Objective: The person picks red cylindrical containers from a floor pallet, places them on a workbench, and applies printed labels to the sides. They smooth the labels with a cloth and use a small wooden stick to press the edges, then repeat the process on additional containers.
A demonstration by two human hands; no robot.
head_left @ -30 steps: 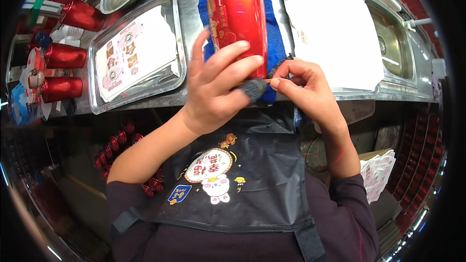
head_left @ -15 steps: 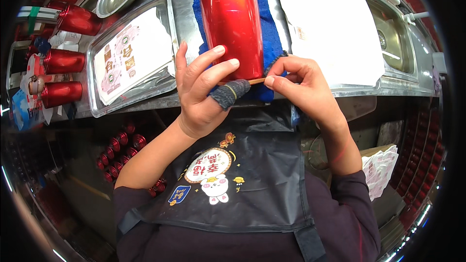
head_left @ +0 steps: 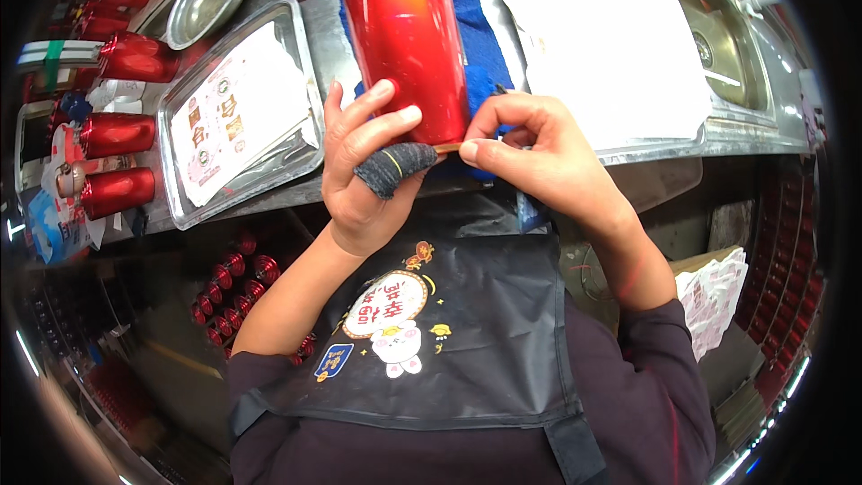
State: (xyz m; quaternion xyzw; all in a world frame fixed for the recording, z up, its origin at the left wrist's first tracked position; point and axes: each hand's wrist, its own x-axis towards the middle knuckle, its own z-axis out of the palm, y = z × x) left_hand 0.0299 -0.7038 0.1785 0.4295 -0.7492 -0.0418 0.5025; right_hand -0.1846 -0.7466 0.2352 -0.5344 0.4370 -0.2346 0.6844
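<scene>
A large shiny red metal tumbler (head_left: 404, 45) lies over a blue cloth (head_left: 489, 31), its near end towards me. My left hand (head_left: 364, 157) grips this end: the fingertips rest on the red side, and the thumb, in a dark grey knitted cover (head_left: 395, 167), lies across the near edge. With thumb and forefinger my right hand (head_left: 521, 139) pinches a thin orange-brown strip (head_left: 449, 149) at the same edge. The strip runs towards the covered thumb; its far end is hidden. Whether it is fixed to the tumbler, I cannot tell.
A clear tray (head_left: 310, 117) with printed paper sheets (head_left: 242, 108) stands on the left, several red cups (head_left: 117, 135) beyond it. White sheets (head_left: 602, 45) cover the right side, before a steel sink (head_left: 732, 54). A metal bowl (head_left: 208, 0) sits at the far left.
The tumbler and both hands sit a little further left in the picture, as the view has shifted. My right fingers are closer to the covered thumb, and less of the strip shows between them.
</scene>
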